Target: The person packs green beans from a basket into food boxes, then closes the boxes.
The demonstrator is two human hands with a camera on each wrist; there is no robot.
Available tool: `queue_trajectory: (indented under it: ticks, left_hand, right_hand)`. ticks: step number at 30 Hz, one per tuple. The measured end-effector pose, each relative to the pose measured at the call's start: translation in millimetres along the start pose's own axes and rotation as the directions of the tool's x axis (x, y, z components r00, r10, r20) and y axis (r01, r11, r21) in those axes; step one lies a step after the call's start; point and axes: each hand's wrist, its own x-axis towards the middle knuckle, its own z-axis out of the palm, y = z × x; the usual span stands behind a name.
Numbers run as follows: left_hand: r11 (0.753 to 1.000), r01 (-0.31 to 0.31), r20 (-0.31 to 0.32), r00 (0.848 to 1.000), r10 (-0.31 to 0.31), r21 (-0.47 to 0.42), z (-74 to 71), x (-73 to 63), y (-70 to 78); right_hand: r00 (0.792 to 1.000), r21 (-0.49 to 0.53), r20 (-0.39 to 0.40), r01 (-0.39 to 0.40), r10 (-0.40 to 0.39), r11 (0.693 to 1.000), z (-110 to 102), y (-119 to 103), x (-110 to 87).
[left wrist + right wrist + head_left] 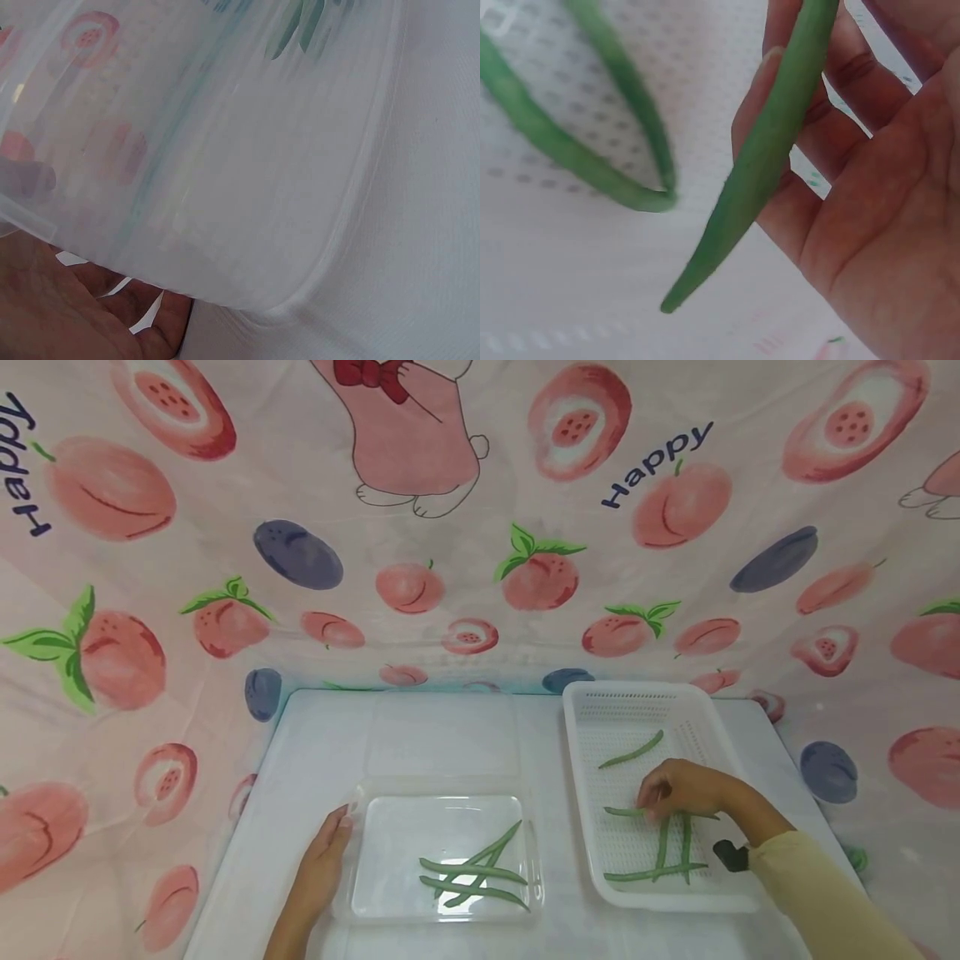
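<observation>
My left hand [321, 858] grips the left side of a clear plastic container [390, 852], its fingers at the outer wall in the left wrist view. Several green beans [480, 868] lie crossed in the container's right part. Over a white perforated basket [675, 903], my right hand [693, 789] pinches a green bean [757, 165], which slants downward in the right wrist view. Other beans lie on the basket floor: one bean [632, 750] by itself toward the back, and a bean [652, 872] crossing two upright ones near the front.
Both vessels stand side by side on a white table [300, 760], the basket to the right. A cloth printed with peaches [411, 587] hangs behind and around the table. A dark wrist device [730, 855] sits by the right sleeve, above the basket's right rim.
</observation>
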Motion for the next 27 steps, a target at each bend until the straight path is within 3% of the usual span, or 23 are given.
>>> queue_trajectory:
  ticks: [6,13,27]
  left_hand:
    - [1.0,-0.006,0.001,1.0,0.006,-0.013,0.9,1.0,-2.9]
    - [1.0,-0.013,0.003,1.0,0.013,-0.018,0.2,1.5,-3.0]
    - [1.0,-0.007,0.009,1.0,0.007,-0.009,0.5,0.8,-2.3]
  right_hand:
    - [0.999,-0.013,-0.044,0.02,-0.02,1.0,-15.0,-16.5,-3.2]
    - [0.992,-0.076,-0.062,0.101,-0.106,0.992,-24.2,-41.1,1.1]
    - [0.975,-0.076,-0.027,0.218,-0.22,0.973,-7.5,-98.5,35.7]
